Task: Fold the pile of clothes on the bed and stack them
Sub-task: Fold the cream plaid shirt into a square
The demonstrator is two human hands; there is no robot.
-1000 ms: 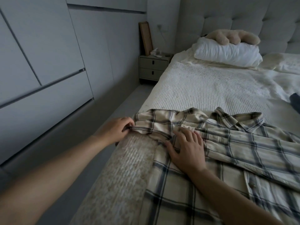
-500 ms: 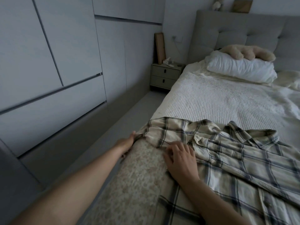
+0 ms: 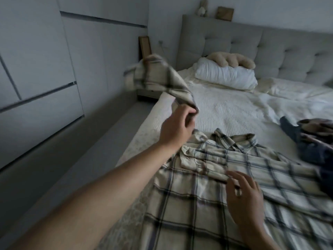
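While the plaid shirt (image 3: 207, 186) lies spread on the bed (image 3: 225, 112), the left hand (image 3: 175, 129) pinches its sleeve (image 3: 158, 82) aloft, limp and light. Right hand (image 3: 246, 197) hovers loose-fingered, gripping nothing; best held at cuff and seam.

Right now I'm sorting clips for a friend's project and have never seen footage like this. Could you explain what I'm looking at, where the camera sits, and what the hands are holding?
There is no machine here: a person is folding laundry with bare hands. The one camera is worn on the person's head and looks forward and down, so you see the arms reaching out from the bottom of the picture.

A plaid shirt lies spread on the bed. The left hand grips the shirt's sleeve and holds it up in the air; the sleeve is blurred. The right hand lies over the shirt's front with fingers loosely spread; whether it pinches the cloth is hard to tell.

At the right edge lies a heap of dark clothes. Farther back, a white pillow with a beige plush toy on it rests by the padded headboard.
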